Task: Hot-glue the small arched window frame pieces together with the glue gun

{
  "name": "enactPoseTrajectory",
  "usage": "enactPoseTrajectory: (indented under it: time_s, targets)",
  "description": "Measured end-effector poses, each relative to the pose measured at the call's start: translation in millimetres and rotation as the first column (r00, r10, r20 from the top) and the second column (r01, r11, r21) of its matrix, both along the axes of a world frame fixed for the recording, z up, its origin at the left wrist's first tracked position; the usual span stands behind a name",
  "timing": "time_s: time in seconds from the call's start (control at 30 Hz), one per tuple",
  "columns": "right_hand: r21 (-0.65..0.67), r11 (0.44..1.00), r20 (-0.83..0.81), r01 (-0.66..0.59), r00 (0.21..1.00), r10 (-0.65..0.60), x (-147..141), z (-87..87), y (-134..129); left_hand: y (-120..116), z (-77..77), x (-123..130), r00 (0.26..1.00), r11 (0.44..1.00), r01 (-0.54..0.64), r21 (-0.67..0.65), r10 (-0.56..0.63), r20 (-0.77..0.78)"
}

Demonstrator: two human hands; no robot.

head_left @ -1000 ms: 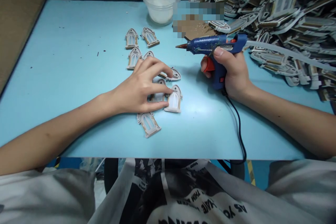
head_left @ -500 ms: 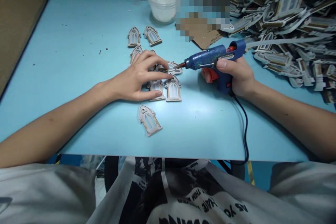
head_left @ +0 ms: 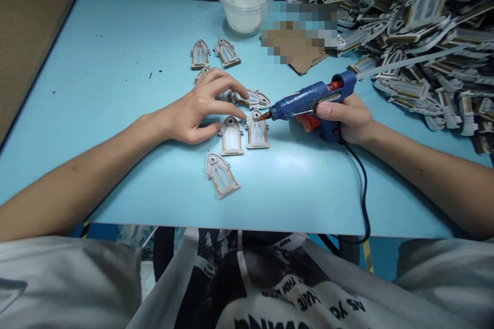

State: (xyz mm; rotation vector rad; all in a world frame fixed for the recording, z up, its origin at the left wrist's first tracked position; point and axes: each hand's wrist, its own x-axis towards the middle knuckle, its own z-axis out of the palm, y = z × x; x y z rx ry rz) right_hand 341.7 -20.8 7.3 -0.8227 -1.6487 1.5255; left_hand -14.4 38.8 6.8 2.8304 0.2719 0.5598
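Note:
My right hand is wrapped round a blue hot glue gun with a red trigger and a white glue stick in its back. The gun's nozzle tip is over the upper part of a small arched window piece. My left hand is spread, with fingertips at a window piece lying sideways and close to the upright piece under the nozzle. Its thumb is beside another arched window piece. A further piece is partly hidden behind the left hand.
Nearer me lies a tilted window piece; two others lie farther back. A clear tub with white contents stands at the back, beside a cardboard scrap. A large heap of window pieces fills the right. The gun's black cord trails over the table's front.
The glue gun's nozzle has moved down from the sideways piece to the upright window piece. My left fingers have drawn back slightly to the left, uncovering more of the lower pieces.

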Motion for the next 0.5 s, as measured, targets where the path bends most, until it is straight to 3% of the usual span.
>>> enactPoseTrajectory:
  time_s: [0.2,0.33,0.5]
  targets:
    - [0.007,1.000,0.052,0.017,0.999,-0.017,-1,2.0,-1,3,1.2,-2,0.995,0.990,-0.088,-0.109,0.083,-0.053]
    - [0.000,1.000,0.061,0.016,0.998,-0.016,0,2.2,-1,-1,-2.3,2,0.987,0.985,-0.160,-0.058,0.159,-0.025]
    - [0.022,1.000,0.059,0.017,0.998,-0.018,-1,2.2,-2,-9,-6.6,8,0.975,0.981,-0.189,-0.033,0.184,-0.123]
